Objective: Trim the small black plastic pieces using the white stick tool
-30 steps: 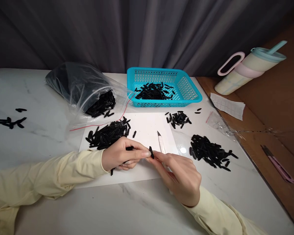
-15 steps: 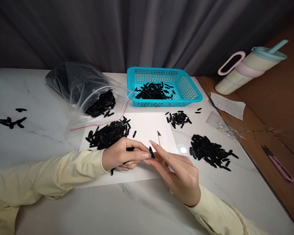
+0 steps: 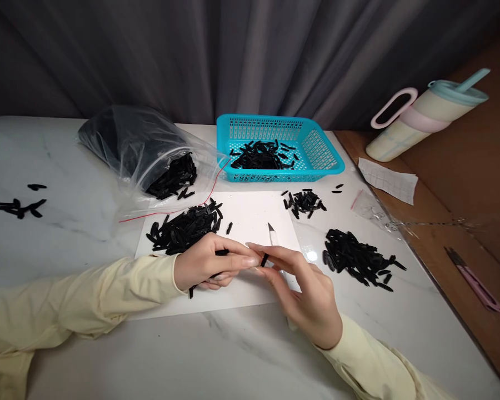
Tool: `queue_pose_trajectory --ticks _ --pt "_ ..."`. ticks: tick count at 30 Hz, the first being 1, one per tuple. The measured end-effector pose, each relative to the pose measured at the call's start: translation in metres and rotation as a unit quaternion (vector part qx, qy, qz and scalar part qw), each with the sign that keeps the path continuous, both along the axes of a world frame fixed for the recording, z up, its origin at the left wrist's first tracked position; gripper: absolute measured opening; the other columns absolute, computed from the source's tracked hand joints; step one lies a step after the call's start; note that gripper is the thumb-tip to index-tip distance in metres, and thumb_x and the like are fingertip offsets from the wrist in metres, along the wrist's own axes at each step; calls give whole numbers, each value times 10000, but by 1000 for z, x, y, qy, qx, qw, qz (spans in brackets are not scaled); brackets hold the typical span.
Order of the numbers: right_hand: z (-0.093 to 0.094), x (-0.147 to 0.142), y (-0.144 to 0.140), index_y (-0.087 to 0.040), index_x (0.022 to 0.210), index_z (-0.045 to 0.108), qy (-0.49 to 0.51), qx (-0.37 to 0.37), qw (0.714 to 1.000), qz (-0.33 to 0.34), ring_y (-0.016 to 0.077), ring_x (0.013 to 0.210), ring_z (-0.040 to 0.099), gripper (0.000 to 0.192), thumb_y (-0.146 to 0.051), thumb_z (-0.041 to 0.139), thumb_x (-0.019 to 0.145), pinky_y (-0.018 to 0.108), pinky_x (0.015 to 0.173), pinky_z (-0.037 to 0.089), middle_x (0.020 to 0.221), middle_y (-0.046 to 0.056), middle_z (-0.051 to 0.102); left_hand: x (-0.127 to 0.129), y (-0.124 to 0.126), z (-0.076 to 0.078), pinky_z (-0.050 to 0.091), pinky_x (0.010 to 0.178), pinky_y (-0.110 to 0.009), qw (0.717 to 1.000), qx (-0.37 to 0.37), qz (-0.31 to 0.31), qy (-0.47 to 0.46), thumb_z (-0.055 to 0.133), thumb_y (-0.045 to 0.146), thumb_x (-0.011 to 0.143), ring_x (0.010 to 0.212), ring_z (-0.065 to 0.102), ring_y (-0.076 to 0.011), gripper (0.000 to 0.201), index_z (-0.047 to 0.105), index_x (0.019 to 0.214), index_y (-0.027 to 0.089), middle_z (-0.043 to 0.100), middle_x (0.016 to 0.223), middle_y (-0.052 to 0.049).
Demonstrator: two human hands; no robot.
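My left hand (image 3: 208, 266) rests on a white paper sheet (image 3: 250, 214) with its fingers closed around several small black plastic pieces. My right hand (image 3: 304, 289) meets it fingertip to fingertip and pinches one small black piece (image 3: 264, 259) while also holding a thin white craft knife (image 3: 271, 233), whose tip points away from me. A heap of black pieces (image 3: 185, 228) lies on the paper just beyond my left hand.
A turquoise basket (image 3: 323, 150) holding black pieces stands at the back. A clear plastic bag (image 3: 129, 144) of pieces lies left of it. More black heaps lie at right (image 3: 356, 258), (image 3: 303, 201) and far left (image 3: 16, 206). A tumbler (image 3: 420, 114), paper slip (image 3: 386, 179) and pink cutter (image 3: 475, 283) are on the right.
My right fingers have taken the single black piece from my left fingertips and turned it; the right hand shifted slightly left. The left hand stayed put.
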State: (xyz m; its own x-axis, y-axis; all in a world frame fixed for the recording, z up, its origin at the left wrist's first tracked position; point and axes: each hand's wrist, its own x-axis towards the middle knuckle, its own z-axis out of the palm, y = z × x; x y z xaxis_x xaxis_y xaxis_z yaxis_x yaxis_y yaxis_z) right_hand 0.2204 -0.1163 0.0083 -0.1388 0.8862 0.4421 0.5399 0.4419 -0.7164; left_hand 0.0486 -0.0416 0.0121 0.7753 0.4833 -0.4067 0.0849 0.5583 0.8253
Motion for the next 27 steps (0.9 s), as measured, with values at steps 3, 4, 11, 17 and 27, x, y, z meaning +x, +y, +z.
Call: queue_pose_trajectory --ticks 3,4,11,17,27 --pt "-3 -5 -3 -213 1054 469 38 -25 999 -9 121 854 666 260 -74 541 846 207 724 563 1060 40 663 1 -1 2 163 277 -150 999 -18 -29 6 612 328 774 282 231 -14 232 641 791 98 324 383 98" --pt "-4 -6 -4 -214 1039 464 47 -32 998 -6 121 851 667 257 -69 542 842 205 718 566 1063 42 664 2 -1 3 163 278 -152 999 -16 -40 6 611 328 775 279 228 -14 233 635 786 97 330 376 97" --pt "6 -3 0 -211 964 492 38 -70 997 13 139 720 684 172 -223 602 832 213 618 567 930 36 697 3 -4 0 185 286 -142 1000 23 -19 1 621 337 764 291 232 -14 259 613 831 86 323 373 105" --pt "28 32 17 -181 813 569 -53 -104 987 -113 127 531 613 194 -331 483 901 217 497 454 651 7 651 1 -2 0 184 284 -123 999 -8 -36 -39 541 368 827 303 225 -14 253 558 799 118 306 416 107" --pt "2 21 20 -138 1294 410 -487 -160 852 -104 201 484 622 433 -162 427 862 275 390 292 924 74 676 -3 0 -1 188 273 -97 992 -69 -75 -71 492 332 867 308 220 -12 235 524 759 126 322 434 93"
